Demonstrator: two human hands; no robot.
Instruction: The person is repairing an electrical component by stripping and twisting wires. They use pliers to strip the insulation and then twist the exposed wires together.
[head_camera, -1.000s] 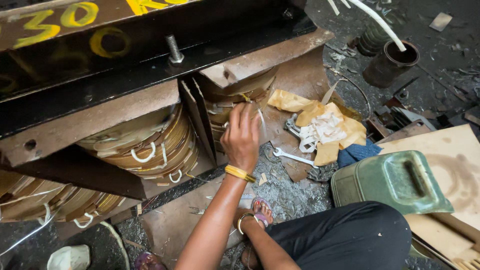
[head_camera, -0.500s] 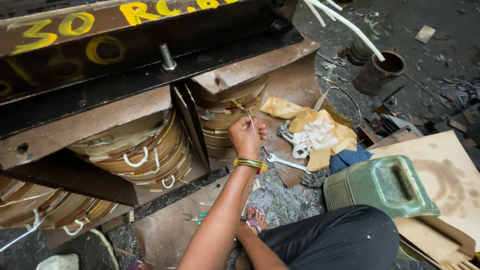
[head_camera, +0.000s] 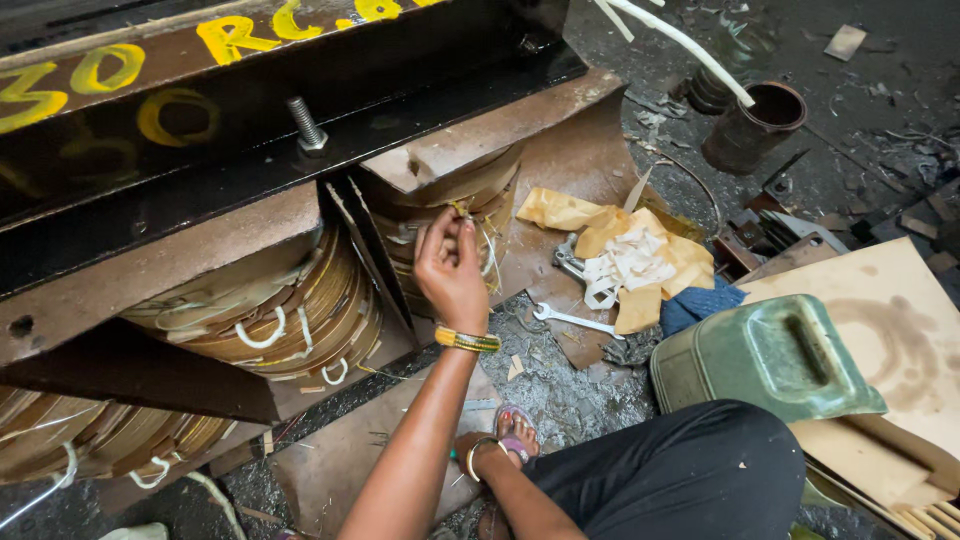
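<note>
- Up at the coil's top edge, thin strand (head_camera: 463, 212): light, limp, likely easy to snap; best pinched near its free end.
- Left hand (head_camera: 450, 265) fingertips closed on strand, against banded coil (head_camera: 470, 215).
- Right hand (head_camera: 478, 458) low by sandal, grip unclear.
- Beyond: spanner (head_camera: 575, 320), green jerrycan (head_camera: 765, 358) lying sideways, contents unseen; rusty can (head_camera: 755, 125) holding white tube (head_camera: 690, 45).

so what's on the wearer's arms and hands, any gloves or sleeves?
No gloves, no sleeves: both forearms are bare. The raised hand has a yellow-and-green beaded bangle at the wrist. The lower hand, mostly hidden by the forearm, wears a thin metal bangle. Which hand is left or right can't be told.
</note>
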